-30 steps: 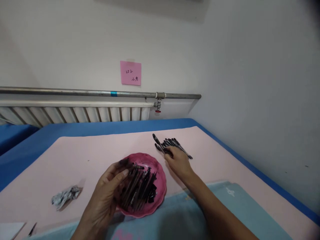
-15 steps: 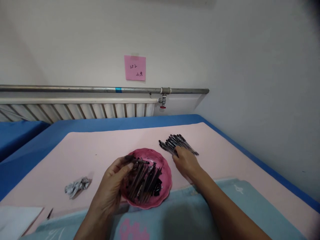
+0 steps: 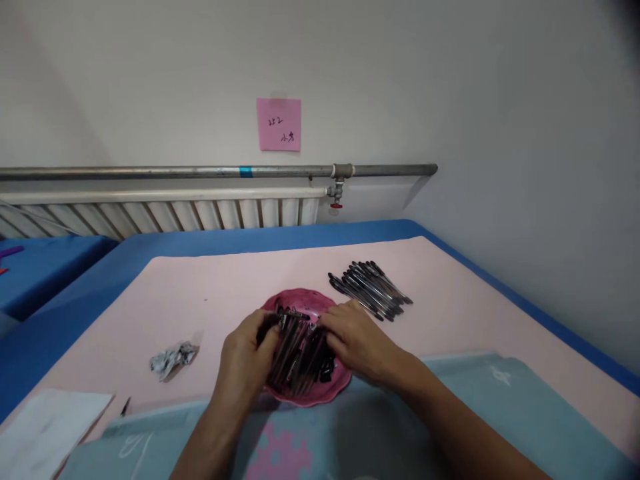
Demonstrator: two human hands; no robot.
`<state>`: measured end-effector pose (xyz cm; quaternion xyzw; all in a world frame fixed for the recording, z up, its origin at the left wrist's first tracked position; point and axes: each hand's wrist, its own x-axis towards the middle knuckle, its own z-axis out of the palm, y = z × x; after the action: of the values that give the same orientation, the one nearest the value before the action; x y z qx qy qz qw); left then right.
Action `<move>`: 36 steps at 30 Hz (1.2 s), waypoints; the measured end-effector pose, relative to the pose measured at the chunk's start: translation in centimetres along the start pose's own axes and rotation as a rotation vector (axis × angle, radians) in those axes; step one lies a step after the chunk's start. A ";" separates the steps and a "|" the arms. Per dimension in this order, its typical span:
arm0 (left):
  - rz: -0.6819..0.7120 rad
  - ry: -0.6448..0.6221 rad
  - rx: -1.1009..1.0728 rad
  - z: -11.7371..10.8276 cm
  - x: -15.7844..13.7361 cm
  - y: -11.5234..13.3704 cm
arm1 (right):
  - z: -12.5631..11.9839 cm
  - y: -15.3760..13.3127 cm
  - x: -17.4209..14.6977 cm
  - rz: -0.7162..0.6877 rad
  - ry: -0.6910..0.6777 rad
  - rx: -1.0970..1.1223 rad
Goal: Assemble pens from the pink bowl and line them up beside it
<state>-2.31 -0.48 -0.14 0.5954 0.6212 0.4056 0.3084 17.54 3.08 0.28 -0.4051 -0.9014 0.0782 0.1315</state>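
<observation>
A pink scalloped plate (image 3: 310,399) holds several dark pen parts (image 3: 300,353), with long barrels side by side and small black pieces at the right. My left hand (image 3: 249,357) is over the plate's left rim, its thumb and fingers curled together among the parts; what they grip is hidden. From the right, my right hand (image 3: 361,341) reaches over the rim with fingers bent down onto the parts. Its fingertips are pressed together, and anything between them cannot be made out. Beyond it lies a row of black clear-barrelled pens (image 3: 373,288), apart from both hands.
Crumpled paper (image 3: 173,360) lies on the pink sheet (image 3: 225,283) to the left. Nearer are a white paper sheet (image 3: 55,423) and a small dark piece (image 3: 125,406). A blue-green cloth (image 3: 465,400) covers the front. Behind stand a radiator (image 3: 225,212) and wall pipe (image 3: 200,173).
My right hand has left the row of pens and come left to the plate. My left hand has stayed at the plate's left side, its fingers now lower among the parts. The view has shifted slightly.
</observation>
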 end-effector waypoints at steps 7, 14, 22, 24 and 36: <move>0.127 -0.137 0.520 1.0 0.0 -0.2 | -0.3 -0.4 -0.4 -0.016 -0.152 -0.053; 0.090 -0.272 0.861 2.2 -0.1 0.4 | 0.5 -0.8 -0.3 -0.031 -0.165 -0.102; 0.050 -0.235 0.866 2.6 0.0 0.8 | 0.0 -0.9 -0.1 -0.061 -0.178 -0.029; 0.060 -0.213 0.804 2.3 0.0 0.5 | -0.4 -0.9 -0.1 -0.058 -0.142 -0.009; 0.135 -0.125 0.092 -0.2 -0.1 0.6 | -0.9 1.5 -0.3 0.007 0.516 -0.074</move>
<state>-2.20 -0.65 0.43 0.6735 0.5772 0.3587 0.2908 19.07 3.94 0.70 -0.4193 -0.8387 -0.0602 0.3421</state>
